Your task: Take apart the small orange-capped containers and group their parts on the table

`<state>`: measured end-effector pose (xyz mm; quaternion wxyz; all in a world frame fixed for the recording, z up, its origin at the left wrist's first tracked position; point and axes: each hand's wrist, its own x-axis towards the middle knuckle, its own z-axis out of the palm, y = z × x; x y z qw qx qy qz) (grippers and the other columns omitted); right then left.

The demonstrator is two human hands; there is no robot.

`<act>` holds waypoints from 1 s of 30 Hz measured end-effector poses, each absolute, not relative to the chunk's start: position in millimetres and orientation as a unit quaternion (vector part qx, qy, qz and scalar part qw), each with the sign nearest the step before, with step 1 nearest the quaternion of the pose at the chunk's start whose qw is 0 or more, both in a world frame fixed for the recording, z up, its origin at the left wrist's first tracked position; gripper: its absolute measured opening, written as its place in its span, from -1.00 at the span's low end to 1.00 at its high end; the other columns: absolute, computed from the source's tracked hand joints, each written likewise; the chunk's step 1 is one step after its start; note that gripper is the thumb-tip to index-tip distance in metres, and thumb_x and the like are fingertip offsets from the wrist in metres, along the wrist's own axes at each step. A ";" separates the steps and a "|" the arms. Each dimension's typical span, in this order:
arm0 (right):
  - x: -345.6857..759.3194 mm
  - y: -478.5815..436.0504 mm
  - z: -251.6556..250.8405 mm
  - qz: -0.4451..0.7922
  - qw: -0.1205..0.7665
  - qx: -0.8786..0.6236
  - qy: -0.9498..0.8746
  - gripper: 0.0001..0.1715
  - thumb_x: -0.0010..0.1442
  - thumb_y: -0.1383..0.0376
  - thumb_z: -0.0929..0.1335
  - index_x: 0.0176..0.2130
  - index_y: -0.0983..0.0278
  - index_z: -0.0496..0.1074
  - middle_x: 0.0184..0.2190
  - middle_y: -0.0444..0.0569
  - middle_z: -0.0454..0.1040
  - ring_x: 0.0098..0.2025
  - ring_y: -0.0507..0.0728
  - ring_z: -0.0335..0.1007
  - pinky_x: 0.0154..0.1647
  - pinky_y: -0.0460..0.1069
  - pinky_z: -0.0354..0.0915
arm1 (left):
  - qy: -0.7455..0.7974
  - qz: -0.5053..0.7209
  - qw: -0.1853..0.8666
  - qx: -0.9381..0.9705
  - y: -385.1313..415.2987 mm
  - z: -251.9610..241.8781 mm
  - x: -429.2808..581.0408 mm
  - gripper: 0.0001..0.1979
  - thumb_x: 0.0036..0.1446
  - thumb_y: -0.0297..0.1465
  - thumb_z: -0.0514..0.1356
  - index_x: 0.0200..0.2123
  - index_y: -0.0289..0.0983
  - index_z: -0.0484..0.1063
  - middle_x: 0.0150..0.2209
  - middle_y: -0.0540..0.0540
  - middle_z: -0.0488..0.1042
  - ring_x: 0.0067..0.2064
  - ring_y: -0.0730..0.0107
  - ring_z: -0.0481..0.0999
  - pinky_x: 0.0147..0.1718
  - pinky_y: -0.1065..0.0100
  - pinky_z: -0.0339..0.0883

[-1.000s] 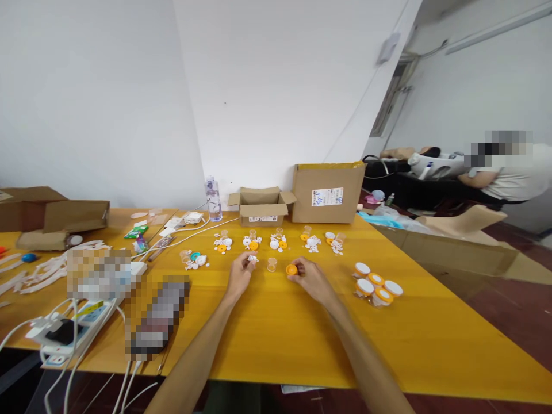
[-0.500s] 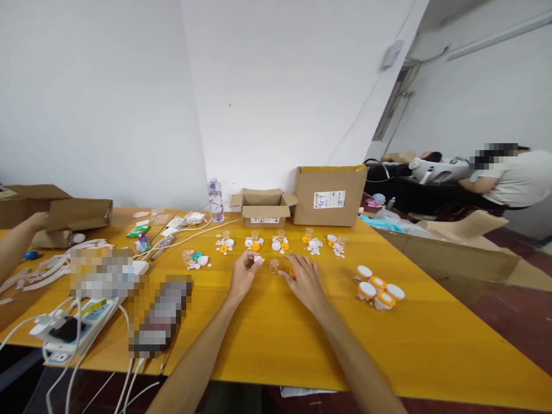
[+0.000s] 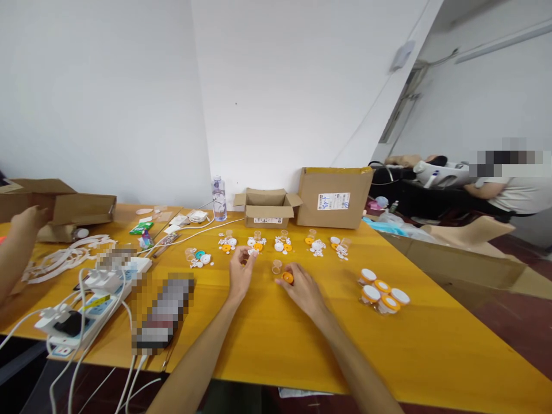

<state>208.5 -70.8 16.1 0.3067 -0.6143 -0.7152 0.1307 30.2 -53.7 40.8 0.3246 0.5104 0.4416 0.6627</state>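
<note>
Open tabletop runs between the forearms up to an obstructing clear cup.

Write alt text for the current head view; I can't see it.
The right hand holds an orange lid and the left hand small white pieces, with a clear cup between them on a wooden table. Lidded jars cluster to the right.

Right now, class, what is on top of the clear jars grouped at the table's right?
Orange and white lids sit on the clear jars, covering their mouths and much of their insides; any contents cannot be made out.
</note>
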 end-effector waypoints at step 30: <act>187.4 -73.6 30.1 0.481 0.495 -0.412 -0.595 -0.31 -0.01 -0.34 0.30 -0.45 0.23 0.37 -0.61 -0.18 0.34 -0.59 0.02 0.29 -0.63 -0.09 0.28 | 0.390 0.515 0.391 0.655 -69.9 47.0 40.3 -0.80 -0.03 -0.23 0.33 -0.35 -0.21 0.59 -0.45 -0.01 0.57 -0.42 0.39 0.41 -0.34 0.36 0.29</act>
